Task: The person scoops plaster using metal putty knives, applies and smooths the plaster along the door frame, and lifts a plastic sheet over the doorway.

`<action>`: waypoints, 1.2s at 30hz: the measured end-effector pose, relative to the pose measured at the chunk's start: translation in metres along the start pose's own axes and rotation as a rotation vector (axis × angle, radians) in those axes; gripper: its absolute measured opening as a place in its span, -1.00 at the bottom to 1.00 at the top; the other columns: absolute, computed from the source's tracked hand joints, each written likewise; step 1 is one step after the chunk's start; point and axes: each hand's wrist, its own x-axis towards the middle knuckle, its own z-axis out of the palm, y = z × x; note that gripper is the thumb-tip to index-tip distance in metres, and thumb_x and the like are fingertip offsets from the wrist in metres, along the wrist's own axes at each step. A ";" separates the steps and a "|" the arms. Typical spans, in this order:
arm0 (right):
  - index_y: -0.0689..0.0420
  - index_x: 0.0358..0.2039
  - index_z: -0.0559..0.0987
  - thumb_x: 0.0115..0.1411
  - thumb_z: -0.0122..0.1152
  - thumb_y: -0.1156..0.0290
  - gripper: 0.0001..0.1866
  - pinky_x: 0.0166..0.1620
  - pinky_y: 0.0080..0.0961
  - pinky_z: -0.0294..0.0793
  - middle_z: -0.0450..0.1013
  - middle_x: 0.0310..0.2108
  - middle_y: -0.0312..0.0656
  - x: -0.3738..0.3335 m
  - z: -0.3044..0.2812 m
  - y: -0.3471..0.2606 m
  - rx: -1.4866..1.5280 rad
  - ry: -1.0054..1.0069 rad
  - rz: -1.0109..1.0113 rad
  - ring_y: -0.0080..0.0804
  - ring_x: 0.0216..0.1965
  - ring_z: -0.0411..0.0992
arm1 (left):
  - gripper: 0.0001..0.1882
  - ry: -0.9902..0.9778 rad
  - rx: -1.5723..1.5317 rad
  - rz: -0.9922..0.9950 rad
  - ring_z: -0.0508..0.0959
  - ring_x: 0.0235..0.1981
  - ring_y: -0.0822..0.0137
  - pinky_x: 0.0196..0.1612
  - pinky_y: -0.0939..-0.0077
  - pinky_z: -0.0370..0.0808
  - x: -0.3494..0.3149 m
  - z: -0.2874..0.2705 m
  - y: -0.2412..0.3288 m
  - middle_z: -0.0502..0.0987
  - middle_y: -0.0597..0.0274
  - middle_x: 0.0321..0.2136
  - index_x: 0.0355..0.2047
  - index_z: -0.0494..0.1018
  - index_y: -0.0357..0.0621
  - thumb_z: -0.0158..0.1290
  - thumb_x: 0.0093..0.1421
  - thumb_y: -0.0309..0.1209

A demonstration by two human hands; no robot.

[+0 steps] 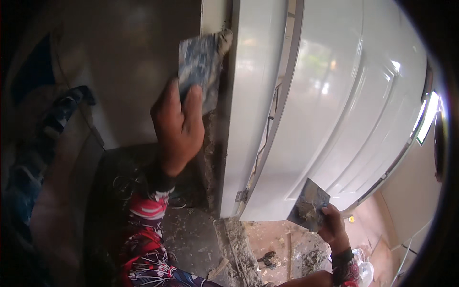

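My left hand (179,126) is raised at the door frame, its fingers closed round a flat scraper blade (198,62) smeared with grey-white paste. A lump of paste (224,40) clings to the blade's upper right corner, next to the narrow wall strip (213,16) beside the white door frame (246,100). Lower and to the right, my right hand (333,227) grips a second flat scraper blade (310,203) by its edge. Grey-beige paste lies on that blade's face, in front of the door's bottom part. The handles, if any, are hidden by my fingers.
A glossy white panelled door (334,95) stands ajar on a hinge (242,195). Crumbled mortar (236,253) lies along the threshold. On the tiled floor are a dark tool (267,259), a mortar heap (313,261) and a clear plastic bag (366,272). A dark wall surface (138,71) rises at left.
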 end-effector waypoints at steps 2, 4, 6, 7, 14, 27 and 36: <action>0.41 0.14 0.24 0.06 0.07 0.49 -0.40 0.06 -0.11 0.51 0.39 0.01 0.16 0.006 0.006 -0.006 0.018 -0.041 0.049 -0.01 -0.02 0.46 | -0.86 0.124 0.008 0.160 0.48 -0.56 0.04 -0.48 0.33 0.39 0.025 0.011 0.000 0.45 -0.07 -0.53 -0.24 0.40 -0.43 0.00 0.21 -0.59; 0.43 0.13 0.23 0.06 0.06 0.51 -0.40 0.05 -0.10 0.51 0.39 0.00 0.18 0.011 0.025 -0.022 0.027 -0.082 0.118 0.00 -0.04 0.47 | -0.85 0.150 0.051 0.168 0.48 -0.55 0.01 -0.47 0.32 0.40 0.049 0.022 0.004 0.46 -0.07 -0.53 -0.24 0.39 -0.44 0.00 0.19 -0.60; 0.41 0.09 0.28 0.10 0.04 0.50 -0.48 -0.22 -0.33 0.57 0.45 -0.11 0.10 0.013 0.052 -0.031 0.030 -0.084 0.159 -0.12 -0.22 0.52 | -0.83 0.179 0.073 0.199 0.49 -0.53 -0.04 -0.45 0.30 0.41 0.066 0.032 0.004 0.47 -0.06 -0.52 -0.23 0.40 -0.44 0.01 0.17 -0.60; 0.41 0.06 0.29 0.13 0.03 0.49 -0.52 -0.36 -0.44 0.60 0.47 -0.16 0.07 0.013 0.060 -0.031 0.041 -0.063 0.166 -0.18 -0.31 0.55 | -0.83 0.181 0.073 0.191 0.49 -0.53 -0.04 -0.45 0.30 0.41 0.069 0.035 0.006 0.47 -0.06 -0.52 -0.23 0.40 -0.44 0.01 0.17 -0.60; 0.43 0.05 0.29 0.16 0.03 0.50 -0.55 -0.29 -0.34 0.69 0.47 -0.14 0.06 0.008 0.083 -0.033 0.051 -0.011 0.186 -0.15 -0.27 0.58 | -0.79 0.164 0.258 0.049 0.50 -0.41 -0.04 -0.40 0.23 0.43 0.085 0.058 -0.007 0.49 -0.02 -0.41 -0.23 0.43 -0.34 0.00 0.09 -0.58; 0.46 -0.03 0.30 0.15 -0.02 0.54 -0.62 -0.27 -0.36 0.70 0.46 -0.17 0.08 0.013 0.056 -0.036 0.097 -0.103 0.206 -0.15 -0.28 0.58 | -0.93 0.173 0.454 0.208 0.50 -0.49 -0.11 -0.44 0.11 0.39 0.115 0.085 -0.001 0.45 -0.06 -0.59 -0.39 0.41 -0.29 -0.01 0.12 -0.54; 0.48 -0.03 0.30 0.16 -0.04 0.56 -0.62 -0.26 -0.34 0.69 0.46 -0.16 0.09 0.009 0.074 -0.039 0.036 -0.052 0.181 -0.14 -0.28 0.57 | -0.82 0.122 -0.149 0.055 0.27 -0.82 0.16 -0.68 0.36 0.17 0.109 0.074 -0.033 0.24 0.03 -0.83 -0.54 0.34 -0.35 0.02 0.18 -0.51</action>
